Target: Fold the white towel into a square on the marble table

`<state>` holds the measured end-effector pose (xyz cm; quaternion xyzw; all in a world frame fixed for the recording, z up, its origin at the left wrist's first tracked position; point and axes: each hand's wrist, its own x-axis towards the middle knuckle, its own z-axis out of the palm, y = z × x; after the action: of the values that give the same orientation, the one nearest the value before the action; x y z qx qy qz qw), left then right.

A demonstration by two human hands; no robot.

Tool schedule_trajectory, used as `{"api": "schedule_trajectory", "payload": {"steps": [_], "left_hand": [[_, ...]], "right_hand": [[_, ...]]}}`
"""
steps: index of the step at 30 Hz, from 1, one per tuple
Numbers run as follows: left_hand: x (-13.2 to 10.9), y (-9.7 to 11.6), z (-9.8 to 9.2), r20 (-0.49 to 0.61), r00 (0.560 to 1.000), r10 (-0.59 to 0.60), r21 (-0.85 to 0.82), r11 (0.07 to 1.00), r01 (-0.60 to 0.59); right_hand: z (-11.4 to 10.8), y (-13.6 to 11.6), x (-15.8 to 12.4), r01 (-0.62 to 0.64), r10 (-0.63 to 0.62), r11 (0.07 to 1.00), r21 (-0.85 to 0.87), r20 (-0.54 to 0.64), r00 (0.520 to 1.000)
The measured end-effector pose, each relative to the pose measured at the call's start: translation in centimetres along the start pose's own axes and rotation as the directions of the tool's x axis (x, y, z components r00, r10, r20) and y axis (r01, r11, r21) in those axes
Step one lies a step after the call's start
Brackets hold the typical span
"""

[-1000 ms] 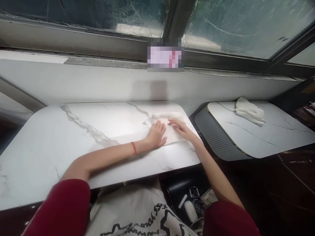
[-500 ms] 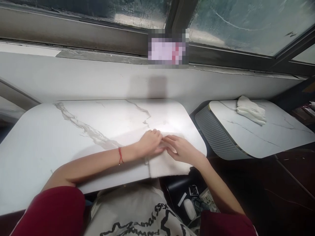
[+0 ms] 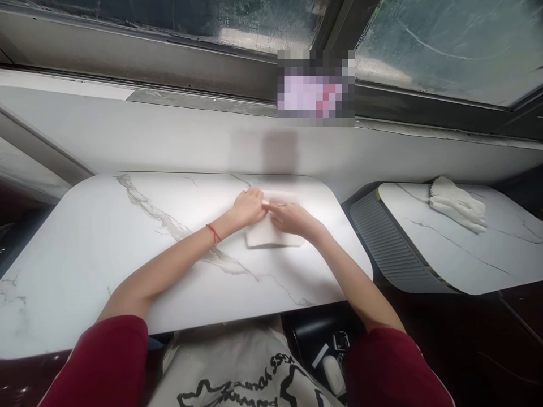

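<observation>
A white cloth [image 3: 274,236], probably a small towel, is under and between my hands on the marble-patterned table [image 3: 178,294]. My left hand [image 3: 249,207], with a red string bracelet on its wrist, is closed on the cloth's left part with the fingers curled. Close beside it, my right hand [image 3: 292,218] grips the cloth from the right, fingers bent inward. The two hands nearly touch at the fingertips. The cloth's near edge hangs toward me, seemingly a little off the tabletop. Part of the cloth is hidden behind my hands.
To the right stands a second marble-patterned table [image 3: 458,254] with a ribbed side, and a crumpled white cloth [image 3: 458,203] lies on it. A wall [image 3: 190,135] and window are behind. Below the table's front edge, a dark container [image 3: 305,333] holds small items.
Both hands have moved the cloth away from me, toward the wall. Its near part has left the table's front edge and looks shorter. The view has shifted slightly left.
</observation>
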<state>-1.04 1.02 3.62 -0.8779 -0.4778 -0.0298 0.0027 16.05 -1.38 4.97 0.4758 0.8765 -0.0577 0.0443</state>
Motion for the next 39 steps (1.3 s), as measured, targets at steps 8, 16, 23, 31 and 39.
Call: {"api": "schedule_trajectory", "payload": {"steps": [8,16,23,31,39], "left_hand": [[1.6,-3.2,2.7,-0.115,0.984,-0.134,-0.026,0.991,0.132],[2.5,-4.5,4.8,-0.19,0.963,-0.19,-0.087,0.981,0.176],[2.2,-4.8,4.8,-0.171,0.974,-0.146,-0.065,0.988,0.137],[0.4,-4.3,4.3,-0.175,0.979,-0.109,-0.025,0.994,0.106],[-6.9,-2.8,1.9,-0.175,0.978,0.116,0.03,0.993,-0.113]], "right_hand": [[0.8,1.2,7.1,-0.047,0.047,0.999,0.005,-0.069,0.997],[3.9,2.5,8.8,-0.012,0.035,0.995,0.1,-0.227,0.973],[4.4,1.7,8.6,-0.029,0.033,0.999,0.019,-0.288,0.957],[1.4,-1.3,6.8,-0.039,0.01,0.984,-0.173,-0.164,0.986],[-3.1,-8.1,1.5,-0.024,0.043,0.984,-0.176,0.103,0.994]]}}
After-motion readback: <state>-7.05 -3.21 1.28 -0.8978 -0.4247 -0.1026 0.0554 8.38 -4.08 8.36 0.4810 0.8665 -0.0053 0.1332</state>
